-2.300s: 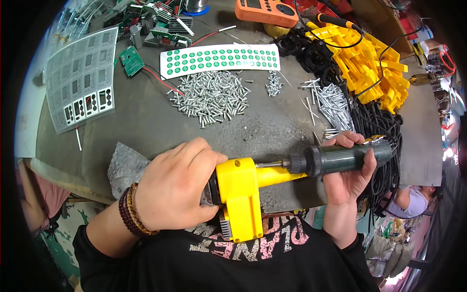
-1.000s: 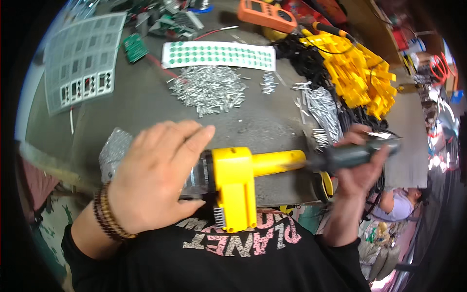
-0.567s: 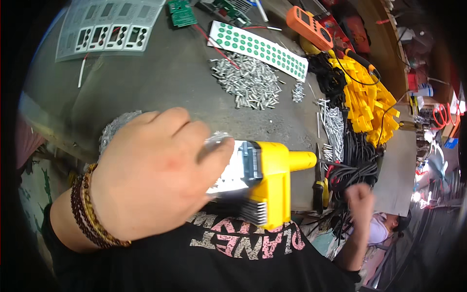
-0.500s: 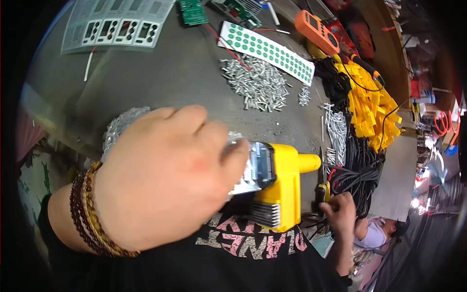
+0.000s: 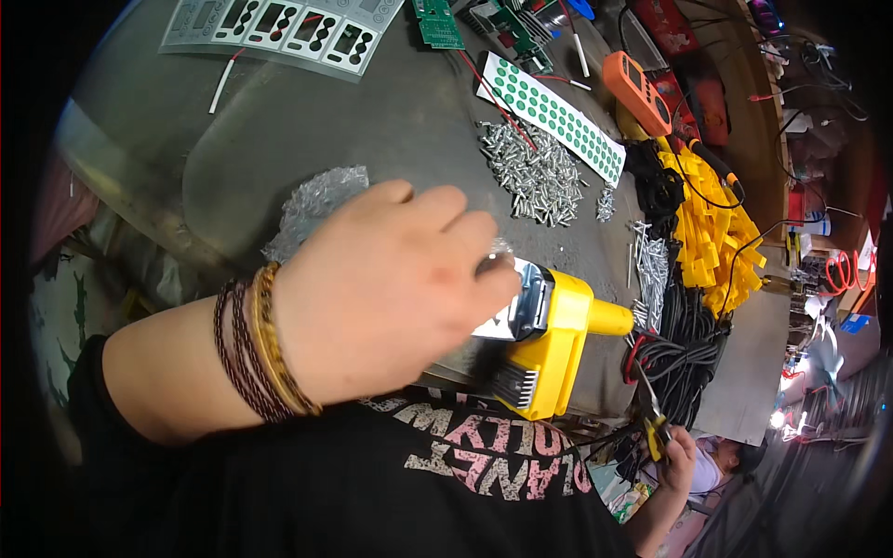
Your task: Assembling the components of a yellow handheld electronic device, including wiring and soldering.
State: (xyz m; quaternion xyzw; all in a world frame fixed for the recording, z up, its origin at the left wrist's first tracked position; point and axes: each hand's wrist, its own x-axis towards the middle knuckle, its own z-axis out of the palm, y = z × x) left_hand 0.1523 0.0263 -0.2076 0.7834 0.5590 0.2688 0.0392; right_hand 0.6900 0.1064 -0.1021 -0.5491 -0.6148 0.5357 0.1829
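Observation:
In front of my chest, my left hand (image 5: 400, 279) is closed with its fingers curled, and what lies under them is hidden. Its thumb side meets the silver end of a yellow plastic housing (image 5: 556, 358) with black slotted vents and a round yellow stub. Crumpled clear bubble wrap (image 5: 316, 206) shows behind the left hand. At lower right, my right hand (image 5: 679, 460) is closed around the yellow-and-black handles of a pair of pliers (image 5: 655, 430). The plier jaws point up toward a red lead (image 5: 634, 355) beside coiled black cables (image 5: 684, 358).
A heap of metal screws (image 5: 535, 177) lies beside a sheet of green round stickers (image 5: 558, 116). Longer screws (image 5: 651, 274), yellow plastic parts (image 5: 712, 228) and an orange multimeter (image 5: 637, 91) line the right side. Panel stickers (image 5: 298, 37) and a green circuit board (image 5: 439, 23) are at the back.
My right hand has moved down and right, bringing the pliers away from the cables. My left hand has shifted right, closer over the yellow housing. The whole view has swung slightly.

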